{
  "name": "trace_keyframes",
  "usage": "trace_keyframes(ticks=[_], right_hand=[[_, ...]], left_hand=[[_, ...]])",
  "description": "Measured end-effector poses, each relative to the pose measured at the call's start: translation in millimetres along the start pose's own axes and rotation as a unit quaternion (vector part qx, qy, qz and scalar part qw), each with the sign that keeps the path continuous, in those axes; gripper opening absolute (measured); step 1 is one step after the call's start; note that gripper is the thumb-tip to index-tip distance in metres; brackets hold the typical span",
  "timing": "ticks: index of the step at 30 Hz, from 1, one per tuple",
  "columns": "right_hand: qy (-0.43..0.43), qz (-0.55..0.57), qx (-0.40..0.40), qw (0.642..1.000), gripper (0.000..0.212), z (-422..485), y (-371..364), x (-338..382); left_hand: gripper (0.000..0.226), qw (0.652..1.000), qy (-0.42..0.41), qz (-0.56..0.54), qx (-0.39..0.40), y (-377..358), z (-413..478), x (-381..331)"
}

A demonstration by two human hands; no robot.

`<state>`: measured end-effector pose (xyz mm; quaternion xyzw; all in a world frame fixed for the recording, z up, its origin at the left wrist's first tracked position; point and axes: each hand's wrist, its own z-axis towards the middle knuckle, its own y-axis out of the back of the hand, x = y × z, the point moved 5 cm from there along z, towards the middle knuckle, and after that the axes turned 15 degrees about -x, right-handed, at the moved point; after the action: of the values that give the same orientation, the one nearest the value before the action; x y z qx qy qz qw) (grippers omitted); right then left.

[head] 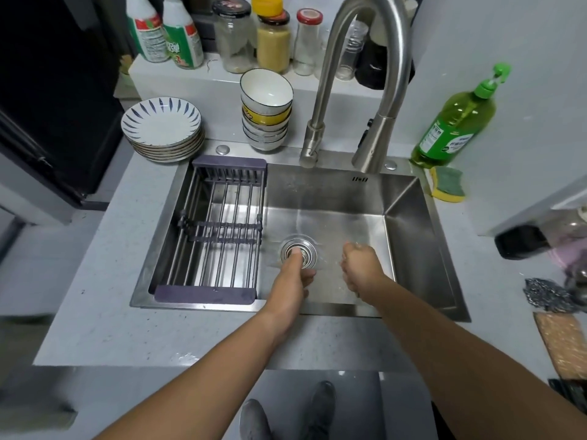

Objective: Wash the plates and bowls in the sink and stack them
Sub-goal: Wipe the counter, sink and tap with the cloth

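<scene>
Top edge crops the faucet [332, 65] arch, two spray bottles [182, 36] & a yellow-capped jar [272, 36]. In the sink [409, 211], left hand [293, 274] covers part of the drain strainer [309, 252]. Right hand [360, 265] is blurred. Fingers of both tuck under, so can't tell if either holds anything. Plate stack [162, 125] & bowl stack [266, 109] show only rims below the top pieces. Detergent bottle [454, 128] label too small to read. R edge cuts a steel scourer [546, 296], a brown mat [562, 341] & blurred dark items [524, 242].

Soft, even overhead light is filling the scene, pale glare is streaking the wet steel sink [336, 201], and wide-angle distortion is bending and blurring the frame's outer edges.
</scene>
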<state>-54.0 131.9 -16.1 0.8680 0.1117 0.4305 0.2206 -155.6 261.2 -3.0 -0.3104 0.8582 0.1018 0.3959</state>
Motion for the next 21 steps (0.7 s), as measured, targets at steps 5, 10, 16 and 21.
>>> trace_keyframes(ticks=[5,10,16,21], right_hand=[[-0.036,0.078,0.039,0.996,0.04,0,11,6],[-0.147,0.265,0.228,0.925,0.048,-7,33,16],[-0.031,0.195,0.176,0.964,0.027,25,111,9],[0.006,0.124,0.197,0.973,0.022,41,164,1]], left_hand=[[0.036,0.999,0.019,-0.016,0.029,-27,-6,-4],[0.014,0.995,-0.036,0.029,0.089,-69,-14,-11],[0.007,0.993,0.011,0.041,0.109,-117,-11,-2],[0.019,0.98,0.009,0.088,0.177,-176,-19,6]])
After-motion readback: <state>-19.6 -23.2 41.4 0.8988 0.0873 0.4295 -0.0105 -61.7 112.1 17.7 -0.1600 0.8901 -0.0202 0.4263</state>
